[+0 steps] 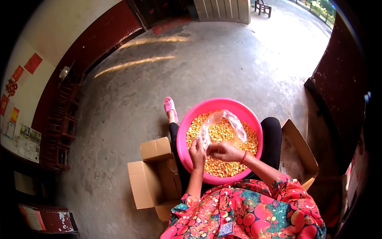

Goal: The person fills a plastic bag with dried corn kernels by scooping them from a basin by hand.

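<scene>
One broad grey floor (119, 119) fills most of my head view, with sunlight glaring on its far right part and two streaks of light at the upper left. Along the left wall (45, 46), cream above and dark red below, I see wooden chairs (61, 123) set in a row. Nearer, at the bottom, is the wearer's red and green patterned shirt (254, 207), with dark-trousered legs to either side of a round pink tub (223, 102). Left of the tub an open cardboard box (143, 187) stands with its flaps spread; a second cardboard box (300, 147) shows on the right, beyond the leg. Loose yellow corn kernels (223, 169) cover the inside of the tub. Above them, within the rim, I see a clear plastic bag (213, 119), its film curving in an arch away from the hands. The left hand (197, 153) pinches the near end of that film, fingers pointing up. The right hand (223, 150) is curled, its fingertips just beside the left ones; I cannot tell whether they grip the film. A pink slipper (169, 104) is on the left foot, and a thin red bracelet (244, 156) circles the right wrist.
</scene>
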{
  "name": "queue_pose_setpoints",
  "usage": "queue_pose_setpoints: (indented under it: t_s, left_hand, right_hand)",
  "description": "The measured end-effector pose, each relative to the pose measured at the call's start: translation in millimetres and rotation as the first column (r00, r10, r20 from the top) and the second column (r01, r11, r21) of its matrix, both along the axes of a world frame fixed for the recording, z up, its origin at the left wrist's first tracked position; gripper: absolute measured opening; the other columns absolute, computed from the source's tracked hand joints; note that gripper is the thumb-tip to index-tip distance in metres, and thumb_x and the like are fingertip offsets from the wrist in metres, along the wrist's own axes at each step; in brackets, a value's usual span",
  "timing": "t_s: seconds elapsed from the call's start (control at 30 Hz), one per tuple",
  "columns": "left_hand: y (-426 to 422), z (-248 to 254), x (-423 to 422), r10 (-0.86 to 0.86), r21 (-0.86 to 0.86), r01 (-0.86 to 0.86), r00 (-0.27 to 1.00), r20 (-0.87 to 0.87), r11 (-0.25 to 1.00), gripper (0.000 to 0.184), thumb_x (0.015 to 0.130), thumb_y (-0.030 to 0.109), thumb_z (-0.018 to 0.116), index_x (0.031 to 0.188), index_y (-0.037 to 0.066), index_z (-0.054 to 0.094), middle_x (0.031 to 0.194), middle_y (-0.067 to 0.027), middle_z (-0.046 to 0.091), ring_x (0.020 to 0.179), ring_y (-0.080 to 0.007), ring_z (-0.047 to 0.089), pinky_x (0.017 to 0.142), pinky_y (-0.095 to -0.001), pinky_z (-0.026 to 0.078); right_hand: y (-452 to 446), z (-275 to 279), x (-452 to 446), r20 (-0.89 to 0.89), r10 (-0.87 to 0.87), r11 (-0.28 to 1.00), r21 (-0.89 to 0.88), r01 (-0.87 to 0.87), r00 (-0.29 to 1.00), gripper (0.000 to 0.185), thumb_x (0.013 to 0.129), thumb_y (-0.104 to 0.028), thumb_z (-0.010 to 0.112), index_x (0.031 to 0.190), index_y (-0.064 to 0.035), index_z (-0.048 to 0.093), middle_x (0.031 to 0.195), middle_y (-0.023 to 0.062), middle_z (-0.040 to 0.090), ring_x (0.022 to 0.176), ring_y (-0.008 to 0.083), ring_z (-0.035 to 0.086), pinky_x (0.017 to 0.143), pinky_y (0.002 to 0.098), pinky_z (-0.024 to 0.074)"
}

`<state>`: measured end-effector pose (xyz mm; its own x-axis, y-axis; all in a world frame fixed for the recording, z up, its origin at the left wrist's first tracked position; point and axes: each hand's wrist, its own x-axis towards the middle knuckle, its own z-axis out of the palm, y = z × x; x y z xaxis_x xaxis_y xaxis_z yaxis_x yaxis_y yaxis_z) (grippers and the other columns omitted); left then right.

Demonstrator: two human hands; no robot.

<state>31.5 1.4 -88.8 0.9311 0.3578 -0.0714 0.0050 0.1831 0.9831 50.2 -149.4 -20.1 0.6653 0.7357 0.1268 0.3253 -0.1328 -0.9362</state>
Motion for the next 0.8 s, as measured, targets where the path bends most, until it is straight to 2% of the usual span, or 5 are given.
queue_pose_setpoints:
  t_s: [0.1, 0.17, 0.27, 0.5, 0.8]
  left_hand:
    - [-4, 14, -1, 0.017, 0.008, -0.017, 0.999, -0.030, 1.000, 0.028, 0.090, 0.028, 0.051, 0.091, 0.002, 0.062, 0.066, 0.0063, 0.050, 0.055, -0.0007, 0.037, 0.046, -0.0173, 0.031]
    - [-5, 9, 1, 0.030, 0.035, -0.030, 1.000, 0.001, 0.999, 0.026, 0.092, 0.025, 0.048, 0.086, 0.003, 0.061, 0.064, 0.0049, 0.050, 0.049, -0.0014, 0.038, 0.043, -0.0183, 0.031]
    - [-3, 1, 2, 0.051, 0.078, -0.055, 0.997, 0.057, 0.995, 0.026, 0.091, 0.024, 0.050, 0.084, 0.002, 0.061, 0.063, 0.0053, 0.049, 0.052, -0.0016, 0.036, 0.045, -0.0190, 0.029]
    - [-1, 4, 0, 0.008, 0.065, -0.009, 1.000, 0.012, 0.998, 0.027, 0.091, 0.025, 0.049, 0.088, 0.001, 0.062, 0.064, 0.0053, 0.051, 0.050, -0.0015, 0.037, 0.043, -0.0180, 0.030]
    - [-3, 7, 1, -0.006, 0.012, 0.007, 1.000, -0.028, 1.000, 0.027, 0.090, 0.027, 0.050, 0.086, 0.003, 0.061, 0.069, 0.0033, 0.055, 0.052, -0.0017, 0.042, 0.043, -0.0175, 0.033]
  right_hand:
    - [6, -16, -20, 0.043, 0.398, 0.904, -0.188, -0.384, 0.917, 0.014, 0.080, -0.010, 0.054, 0.089, -0.0009, 0.060, 0.077, 0.0130, 0.062, 0.069, 0.0254, 0.060, 0.065, 0.0336, 0.0472]
    - [17, -42, -29, 0.116, 0.372, 0.860, -0.416, -0.295, 0.921, 0.017, 0.078, -0.010, 0.055, 0.092, -0.0025, 0.060, 0.080, 0.0132, 0.061, 0.074, 0.0281, 0.059, 0.069, 0.0364, 0.0466]
    - [30, -90, -32, 0.520, 0.134, 0.985, -0.162, -0.057, 0.844, 0.017, 0.073, -0.013, 0.056, 0.089, -0.0088, 0.061, 0.091, 0.0111, 0.062, 0.076, 0.0309, 0.060, 0.068, 0.0434, 0.0466]
    - [25, -102, -25, 0.626, 0.234, 0.958, -0.279, -0.067, 0.743, 0.019, 0.079, -0.023, 0.051, 0.085, -0.0075, 0.061, 0.105, 0.0111, 0.057, 0.086, 0.0308, 0.058, 0.076, 0.0416, 0.0452]
    - [15, -86, -39, 0.237, 0.397, 0.789, -0.582, -0.197, 0.887, 0.034, 0.084, -0.035, 0.044, 0.079, -0.0052, 0.059, 0.071, 0.0190, 0.060, 0.066, 0.0373, 0.059, 0.060, 0.0482, 0.0462]
